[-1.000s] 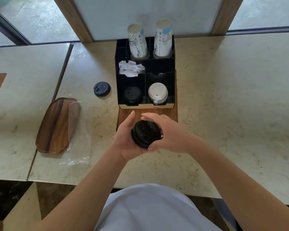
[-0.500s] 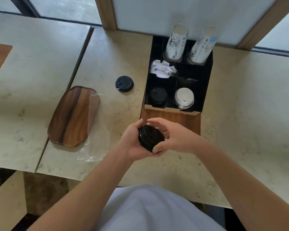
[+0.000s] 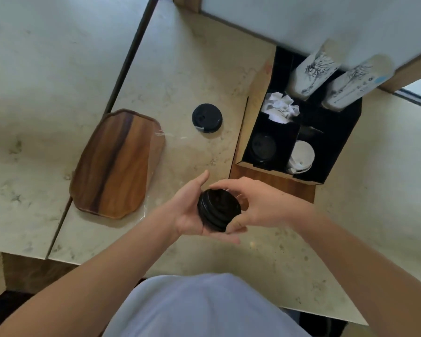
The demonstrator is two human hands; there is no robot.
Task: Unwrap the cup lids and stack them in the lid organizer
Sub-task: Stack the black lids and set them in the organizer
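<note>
A short stack of black cup lids (image 3: 218, 209) sits tilted between both hands, just in front of the organizer. My left hand (image 3: 190, 210) cups it from below and the left. My right hand (image 3: 255, 205) pinches its rim from the right. The black lid organizer (image 3: 336, 147) stands at the right; its front left compartment holds black lids (image 3: 263, 148), its front right one white lids (image 3: 301, 156). Another black lid (image 3: 207, 117) lies alone on the table, left of the organizer.
Two upside-down stacks of paper cups (image 3: 311, 69) stand in the organizer's back compartments, with crumpled white paper (image 3: 281, 107) in front of them. A wooden tray (image 3: 117, 164) with clear plastic wrap (image 3: 156, 166) along its right edge lies at the left. A seam (image 3: 129, 54) divides two tabletops.
The camera has swung left and tilted, so the organizer sits further right in the view. Both hands still hold the black lid stack in front of the organizer.
</note>
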